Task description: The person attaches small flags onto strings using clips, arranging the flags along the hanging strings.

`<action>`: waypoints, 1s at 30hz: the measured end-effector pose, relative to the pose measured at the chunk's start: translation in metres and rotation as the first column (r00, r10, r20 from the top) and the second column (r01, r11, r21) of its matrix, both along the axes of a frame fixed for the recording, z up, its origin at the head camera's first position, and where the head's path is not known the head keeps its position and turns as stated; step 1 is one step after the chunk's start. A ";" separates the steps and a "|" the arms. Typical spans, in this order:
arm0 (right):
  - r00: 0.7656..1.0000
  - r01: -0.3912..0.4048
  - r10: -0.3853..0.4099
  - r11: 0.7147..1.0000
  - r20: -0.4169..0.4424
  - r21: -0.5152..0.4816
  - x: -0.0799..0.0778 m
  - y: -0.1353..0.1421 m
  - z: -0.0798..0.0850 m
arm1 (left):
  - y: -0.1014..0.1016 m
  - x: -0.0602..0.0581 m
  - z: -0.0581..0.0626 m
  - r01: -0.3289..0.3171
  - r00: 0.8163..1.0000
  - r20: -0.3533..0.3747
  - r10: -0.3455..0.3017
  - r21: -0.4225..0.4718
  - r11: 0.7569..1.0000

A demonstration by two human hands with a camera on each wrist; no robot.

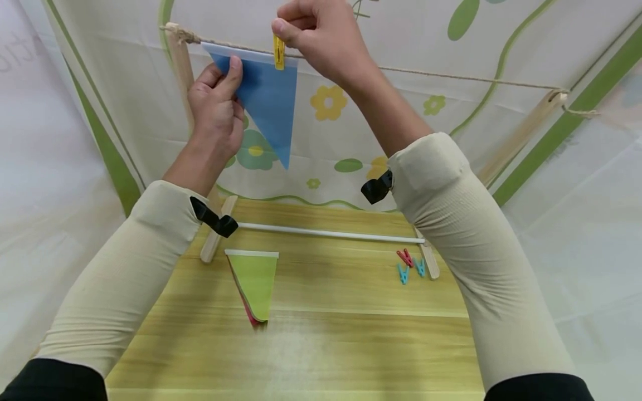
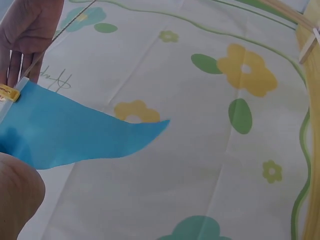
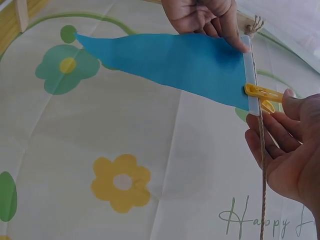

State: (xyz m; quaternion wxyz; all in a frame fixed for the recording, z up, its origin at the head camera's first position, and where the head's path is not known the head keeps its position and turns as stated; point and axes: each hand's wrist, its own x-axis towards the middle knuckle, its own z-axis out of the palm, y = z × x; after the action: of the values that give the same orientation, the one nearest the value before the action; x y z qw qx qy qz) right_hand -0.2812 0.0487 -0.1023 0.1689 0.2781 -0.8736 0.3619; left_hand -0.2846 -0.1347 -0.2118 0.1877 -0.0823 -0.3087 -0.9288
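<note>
A blue triangular pennant [image 1: 271, 106] with a white top edge hangs point down along a twine rope [image 1: 451, 75]. Near its upper left corner, my left hand [image 1: 215, 108] pinches it, thumb in front. A yellow clothespin [image 1: 278, 53] straddles the white edge and the rope toward the right corner. My right hand [image 1: 326, 42] pinches the clothespin's top end. In the right wrist view, the thumb is at one leg of the clothespin [image 3: 262, 92], other fingers extended below. From the left wrist side, part of the left hand [image 2: 20, 192] shows under the pennant [image 2: 75, 130].
Wooden posts [image 1: 521, 139] hold the rope at both ends, and a white rod [image 1: 326, 231] joins their feet. On the wooden table [image 1: 351, 345] lie a green pennant [image 1: 256, 281] over a red one, a red clothespin [image 1: 405, 257] and two blue clothespins [image 1: 403, 274]. Behind hangs flowered fabric.
</note>
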 end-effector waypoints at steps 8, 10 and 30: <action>0.999 -0.012 0.008 0.996 -0.044 -0.091 -0.003 0.013 -0.005 | -0.002 -0.002 -0.006 -0.008 1.000 0.014 0.008 -0.030 1.000; 0.997 -0.023 0.015 0.993 -0.070 -0.119 -0.004 0.016 -0.007 | -0.004 -0.002 -0.008 -0.006 1.000 0.020 0.006 -0.030 1.000; 0.932 -0.274 0.197 0.932 -0.304 -0.237 0.001 0.026 -0.028 | -0.006 0.001 -0.021 0.015 0.999 0.039 -0.013 -0.065 0.998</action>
State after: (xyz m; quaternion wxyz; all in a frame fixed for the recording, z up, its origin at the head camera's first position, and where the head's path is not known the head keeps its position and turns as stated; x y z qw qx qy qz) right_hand -0.2799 0.0751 -0.1308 0.2806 0.4033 -0.7425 0.4553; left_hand -0.2833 -0.1410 -0.2325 0.1724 -0.0725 -0.3419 -0.9210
